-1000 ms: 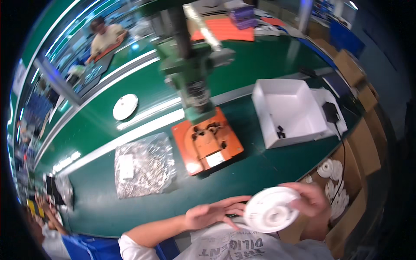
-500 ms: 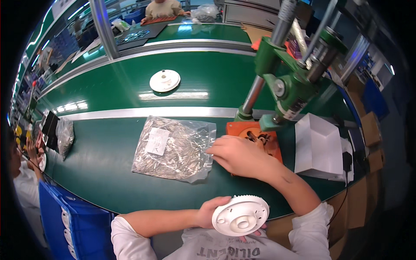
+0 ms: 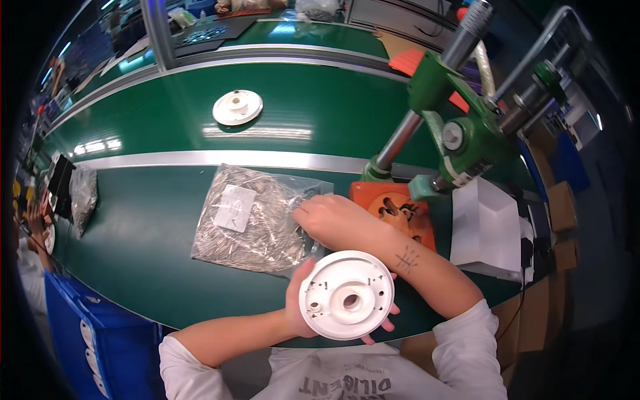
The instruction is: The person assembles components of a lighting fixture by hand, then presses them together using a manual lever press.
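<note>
My left hand holds a round white plastic disc from below and the side, its fingertips showing past the far rim. The disc's upper face has a raised hollow hub, a smaller ring and several small holes and dark spots. A clear plastic bag full of thin metal pins lies flat on the bench, with a white label on it. At the bag's right end is my right hand, its fingers curled and the tips partly hidden by the plastic. What they pinch, if anything, cannot be made out.
A green hand press stands to the right over an orange fixture. Beside it sits an open white box. Another white disc rests on the far green surface. A blue crate is at lower left, near a co-worker's hand.
My left hand has raised the disc toward the bag and turned its face upward. My right hand has moved left from beside the orange fixture, onto the bag's end. The view has shifted slightly.
</note>
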A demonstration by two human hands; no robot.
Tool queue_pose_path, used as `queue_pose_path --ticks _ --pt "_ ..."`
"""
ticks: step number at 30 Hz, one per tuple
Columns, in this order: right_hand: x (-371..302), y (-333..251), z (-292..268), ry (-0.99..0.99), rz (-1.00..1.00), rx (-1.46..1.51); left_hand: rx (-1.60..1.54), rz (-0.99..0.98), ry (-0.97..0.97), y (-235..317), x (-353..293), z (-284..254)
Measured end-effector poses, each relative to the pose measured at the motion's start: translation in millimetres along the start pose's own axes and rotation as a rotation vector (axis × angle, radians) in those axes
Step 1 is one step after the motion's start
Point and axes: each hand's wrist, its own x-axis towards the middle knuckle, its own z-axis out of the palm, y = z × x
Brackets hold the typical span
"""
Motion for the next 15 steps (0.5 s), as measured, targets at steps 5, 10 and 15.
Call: queue_pose_path --ticks 5,10,15 --pt "-33.3 -4.1 -32.8 0.163 0.118 0.184 -0.118 -0.049 0.010 -2.8 0.5 -8.5" --pt "-88.8 -30.7 -66.8 0.482 0.293 0.447 0.026 -0.086 0.083 4.1 -0.1 2.7" --pt "-138.0 -58.8 -72.6 0.590 0.158 0.230 0.006 -0.003 0.129 2.8 3.4 -1.4"
